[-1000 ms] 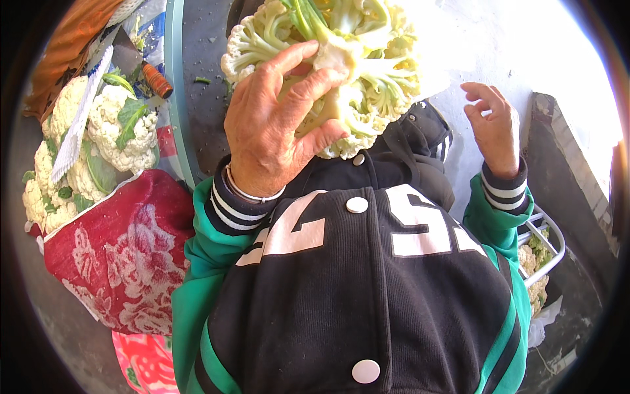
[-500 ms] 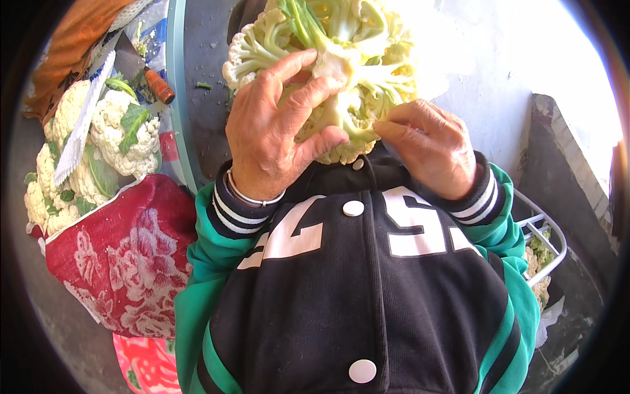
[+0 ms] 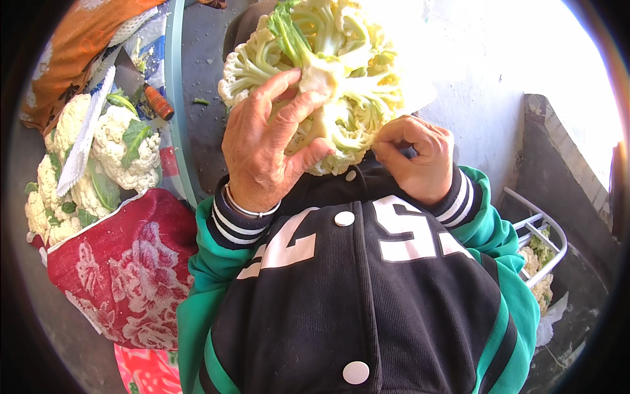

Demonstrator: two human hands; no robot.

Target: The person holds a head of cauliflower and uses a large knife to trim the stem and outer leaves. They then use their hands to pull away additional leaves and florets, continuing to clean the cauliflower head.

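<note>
A large cauliflower head (image 3: 348,85) lies stem side up in front of my chest, its pale stalks spread out and one green leaf left on it. My left hand (image 3: 262,144) grips it, fingers and thumb around the cut stem. At its lower right edge, my right hand (image 3: 420,157) is closed in a pinch, thumb against bent forefinger. Whatever sits between those fingertips is too small to make out.
On the left, several cauliflowers (image 3: 121,151) lie beside a dark red flowered cloth (image 3: 125,269). A knife with an orange-brown handle (image 3: 158,104) rests above them. A white wire rack (image 3: 558,246) with cauliflower stands at right, near a dark ledge (image 3: 545,144).
The cauliflower and my left hand have shifted slightly left and down. My right hand has moved left and down a little, its fingers curling tighter at the cauliflower's edge.
</note>
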